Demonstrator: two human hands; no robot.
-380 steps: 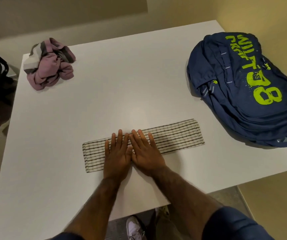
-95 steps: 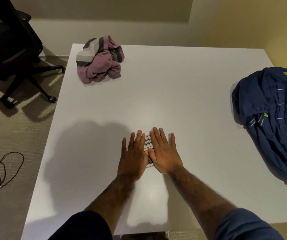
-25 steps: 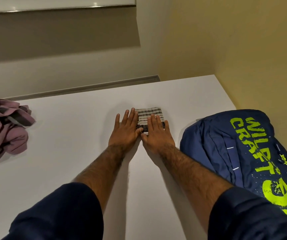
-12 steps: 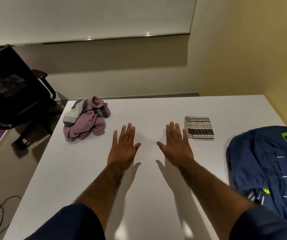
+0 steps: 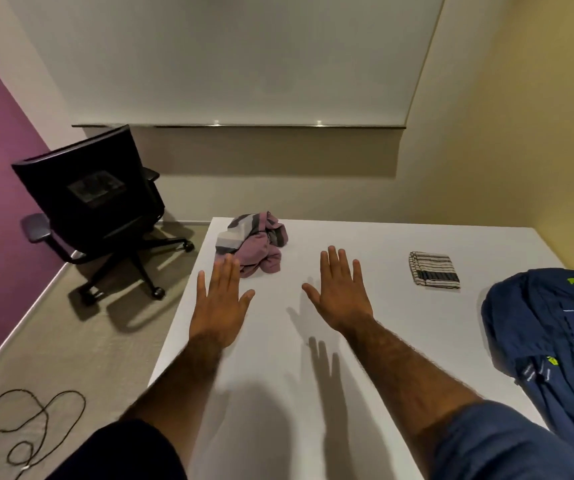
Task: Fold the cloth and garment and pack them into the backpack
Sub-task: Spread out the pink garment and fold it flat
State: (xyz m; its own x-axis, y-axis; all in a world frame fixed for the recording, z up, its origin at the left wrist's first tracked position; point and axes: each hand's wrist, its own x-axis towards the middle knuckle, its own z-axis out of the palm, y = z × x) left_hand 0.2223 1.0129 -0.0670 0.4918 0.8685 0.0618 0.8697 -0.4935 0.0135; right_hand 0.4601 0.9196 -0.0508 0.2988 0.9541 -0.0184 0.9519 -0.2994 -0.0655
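Hovering both hands over table (image 5: pixel 417 341), neither carrying anything. Left hand (image 5: pixel 218 306) spread wide and flat, fingertips just beside crumpled pink garment (image 5: pixel 254 247); cannot tell whether touching. Right hand (image 5: pixel 342 296) likewise wide, fingers straight, between garment and backpack (image 5: pixel 548 341).

Garment bunched at table corner farthest from backpack, well apart from it. Striped cloth (image 5: pixel 432 270) already folded into small square, near backpack on its far-left side, not touching. Backpack lying flat; opening not discernible from this angle.

Judged step: fetching garment for folding. Roughly halfway; packing not yet begun.

Risks, as judged:
- Pulling garment up from bunched heap could leave parts twisted inside, giving a lumpy fold.
- Lying so close to corner away from backpack, could slide off onto floor near office chair (image 5: pixel 98 202) under a clumsy grab.
- Sweeping garment toward backpack for working room could catch folded cloth and undo its layers.
- Packing later single-handed could spill either fold if backpack mouth sags shut; likely needs one hand holding it open.
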